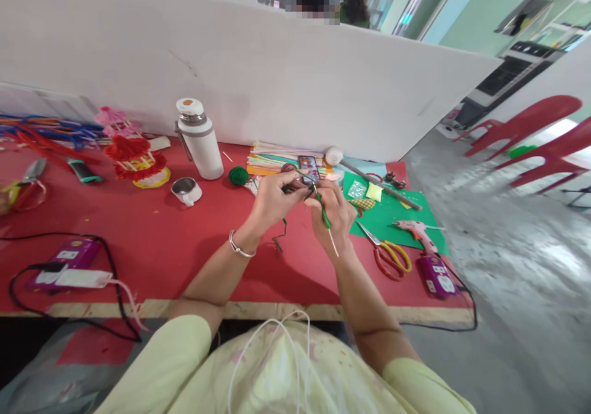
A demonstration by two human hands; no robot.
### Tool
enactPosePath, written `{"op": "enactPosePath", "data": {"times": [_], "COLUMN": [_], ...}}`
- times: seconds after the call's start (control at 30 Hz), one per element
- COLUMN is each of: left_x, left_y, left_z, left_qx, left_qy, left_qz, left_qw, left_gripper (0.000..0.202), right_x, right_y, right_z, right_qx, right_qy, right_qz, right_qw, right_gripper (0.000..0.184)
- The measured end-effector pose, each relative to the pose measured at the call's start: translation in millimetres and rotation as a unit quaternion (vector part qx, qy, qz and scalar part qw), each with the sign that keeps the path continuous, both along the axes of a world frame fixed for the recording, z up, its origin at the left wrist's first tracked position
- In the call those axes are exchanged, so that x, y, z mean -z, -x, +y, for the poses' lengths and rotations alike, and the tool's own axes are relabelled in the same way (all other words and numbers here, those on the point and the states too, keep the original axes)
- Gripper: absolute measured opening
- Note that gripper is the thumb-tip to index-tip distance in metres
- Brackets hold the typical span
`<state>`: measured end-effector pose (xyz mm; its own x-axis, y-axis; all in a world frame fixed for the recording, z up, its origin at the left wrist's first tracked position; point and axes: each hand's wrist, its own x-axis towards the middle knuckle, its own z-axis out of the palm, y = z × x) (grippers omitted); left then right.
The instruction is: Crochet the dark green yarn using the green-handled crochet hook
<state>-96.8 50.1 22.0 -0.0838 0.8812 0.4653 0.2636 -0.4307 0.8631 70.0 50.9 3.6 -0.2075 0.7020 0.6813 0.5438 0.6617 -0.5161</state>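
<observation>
Apparently mid-stitch, the left hand (273, 199) pinched thin dark-green yarn (305, 175), the right hand (336, 212) a green-handled metal hook (325, 218); the next loop likely needed tension.

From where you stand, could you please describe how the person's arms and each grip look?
The pale yellow sleeves are short. A silver-coloured bangle circles the left wrist; the right wrist shows no jewellery. The left grip and the right grip are ungloved human hands.

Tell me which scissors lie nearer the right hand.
The scissors just beyond the right hand's outer side, blade tips on the green sheet; the other pair lies far off, at the picture's left edge.
</observation>
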Motion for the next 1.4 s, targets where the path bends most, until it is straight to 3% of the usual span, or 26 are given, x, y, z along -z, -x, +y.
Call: {"op": "enactPosePath", "data": {"times": [0.07,0.17,0.23,0.3,0.37,0.47,0.57,0.67,0.9,1.23,1.4], "left_x": [0.8,4.5,7.9,10.2,10.1,5.8,0.1,-4.3,-7.2,-10.9,-14.3], "left_y": [4.2,2.8,-3.2,-10.2,-14.5,-10.7,2.8,17.1,32.0,38.4,40.8], "left_z": [1.1,0.2,-0.6,-0.7,0.3,3.1,5.8,6.4,6.8,4.4,3.0], "left_qx": [-0.044,-0.09,-0.094,-0.088,-0.061,0.036,0.129,0.173,0.207,0.218,0.213], "left_qy": [-0.041,-0.084,-0.087,-0.076,-0.049,0.028,0.132,0.166,0.142,0.186,0.191], "left_qz": [0.059,0.129,0.138,0.113,0.044,-0.094,-0.166,-0.15,-0.087,-0.092,-0.097], "left_qw": [0.996,0.984,0.982,0.987,0.996,0.995,0.969,0.959,0.964,0.954,0.953], "left_gripper": [0.007,0.009,0.009,0.015,0.022,0.033,0.033,0.03,0.029,0.031,0.033], "right_x": [-4.7,-6.7,-3.2,3.0,9.6,16.7,18.3,16.5,12.9,3.6,-0.4], "right_y": [0.2,3.3,6.9,10.7,13.5,14.7,12.2,7.3,-5.9,-17.9,-19.3], "right_z": [-0.1,1.6,3.8,6.2,8.3,11.3,15.9,22.4,34.6,42.7,43.6], "right_qx": [-0.035,-0.081,-0.085,-0.067,-0.039,-0.037,-0.113,-0.19,-0.241,-0.338,-0.344], "right_qy": [0.034,0.118,0.158,0.153,0.112,0.065,0.126,0.234,0.334,0.357,0.368], "right_qz": [0.014,0.074,0.113,0.136,0.153,0.193,0.263,0.294,0.289,0.27,0.253], "right_qw": [0.999,0.987,0.977,0.976,0.981,0.978,0.95,0.907,0.864,0.828,0.826], "right_gripper": [0.041,0.042,0.043,0.045,0.051,0.064,0.074,0.072,0.069,0.051,0.049]}}
